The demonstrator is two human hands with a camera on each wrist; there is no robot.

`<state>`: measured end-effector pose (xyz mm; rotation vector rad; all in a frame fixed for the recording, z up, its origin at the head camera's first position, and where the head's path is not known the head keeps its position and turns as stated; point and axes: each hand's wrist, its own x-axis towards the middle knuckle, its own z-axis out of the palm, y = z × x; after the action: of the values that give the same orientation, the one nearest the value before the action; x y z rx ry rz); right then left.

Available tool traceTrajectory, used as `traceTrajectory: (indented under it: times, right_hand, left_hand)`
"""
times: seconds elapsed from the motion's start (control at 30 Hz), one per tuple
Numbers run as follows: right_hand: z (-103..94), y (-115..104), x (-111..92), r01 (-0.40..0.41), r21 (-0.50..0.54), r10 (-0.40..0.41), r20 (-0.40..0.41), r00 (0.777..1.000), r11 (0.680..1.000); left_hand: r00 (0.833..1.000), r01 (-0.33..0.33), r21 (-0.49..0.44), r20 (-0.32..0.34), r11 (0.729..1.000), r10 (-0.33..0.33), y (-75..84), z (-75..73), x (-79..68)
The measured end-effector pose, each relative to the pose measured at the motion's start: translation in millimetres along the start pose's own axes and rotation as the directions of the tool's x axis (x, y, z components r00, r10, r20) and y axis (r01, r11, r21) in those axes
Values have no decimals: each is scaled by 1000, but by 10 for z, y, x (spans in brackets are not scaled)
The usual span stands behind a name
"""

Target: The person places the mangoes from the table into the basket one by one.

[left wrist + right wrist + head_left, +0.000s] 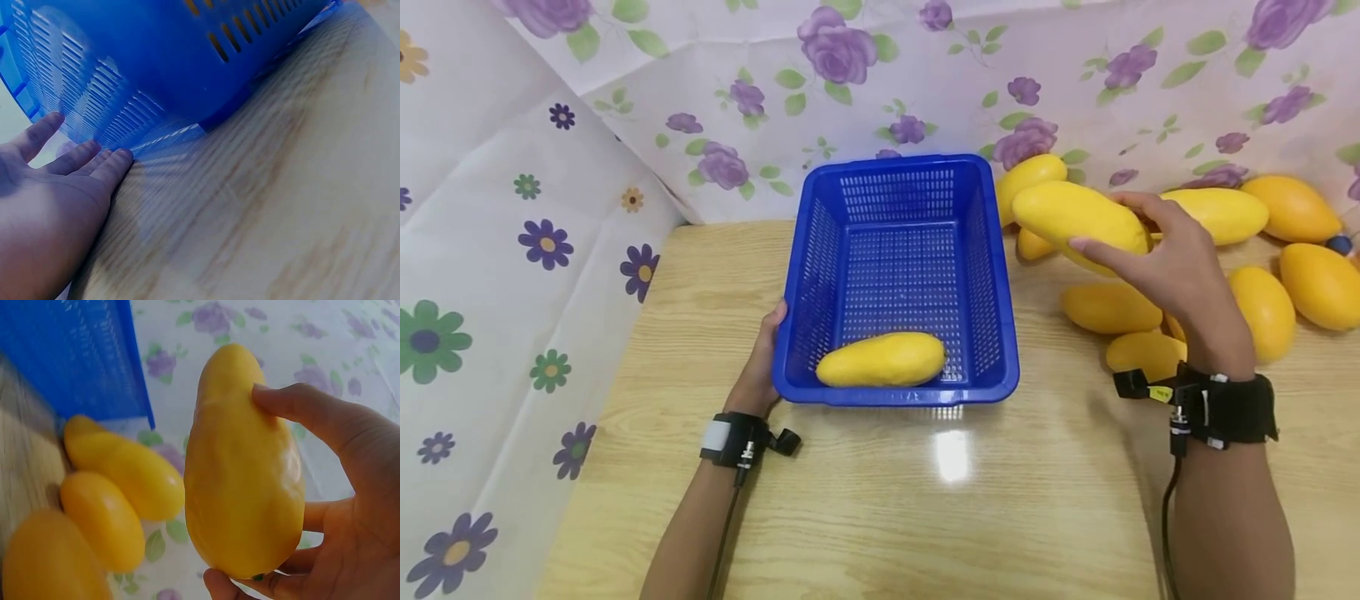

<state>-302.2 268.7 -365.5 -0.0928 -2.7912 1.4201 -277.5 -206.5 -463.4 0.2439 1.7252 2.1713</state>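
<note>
In the head view my right hand (1180, 258) grips a long yellow papaya (1078, 218), held up to the right of a blue plastic basket (1009, 333). The right wrist view shows thumb and fingers on opposite sides of this papaya (244, 469), with the palm behind it. My left hand (763, 358) is at the basket's left side, thumb near the rim. Seen from the left wrist, its fairly straight fingers (69, 159) touch the slotted wall. Another yellow papaya (882, 360) lies crosswise inside the basket, along its near wall.
Several yellow fruits lie right of the basket: a papaya (1217, 214) near the back and rounder mangoes (1321, 285) in front. One papaya (1030, 177) lies close to the basket's back right corner. A flowered cloth (910, 92) hangs behind the wooden table (865, 508).
</note>
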Motion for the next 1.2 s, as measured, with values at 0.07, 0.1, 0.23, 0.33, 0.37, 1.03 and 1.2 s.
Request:
traceTrajectory:
  times: [0.07, 0.1, 0.23, 0.33, 0.37, 1.03, 1.2]
  right_hand:
    - [33, -69, -29, 27, 13, -27, -4, 1000, 1000]
    - [50, -103, -43, 39, 22, -39, -8, 999, 999]
    - [117, -188, -84, 111, 20, -110, -32, 993, 994]
    - [161, -212, -114, 147, -5, -147, -37, 988, 989]
    - [177, -220, -120, 162, -11, -162, -36, 986, 987]
    - [568, -467, -205, 295, -17, -296, -91, 951, 955]
    - [686, -525, -230, 327, -2, -324, -123, 938, 945]
  left_hand:
    - [1000, 4, 1, -6, 1000, -4, 1, -5, -1]
    - [1000, 5, 1, -10, 1000, -5, 4, -7, -3]
    - [1000, 3, -1, -15, 1000, -3, -14, -35, 6]
    - [1000, -3, -10, 0, 1000, 3, -20, -31, 15]
    - [1000, -6, -16, 5, 1000, 6, -28, -34, 19]
    - [1000, -9, -16, -10, 1000, 9, 0, -16, -16]
    - [999, -30, -34, 12, 999, 30, -15, -23, -6]
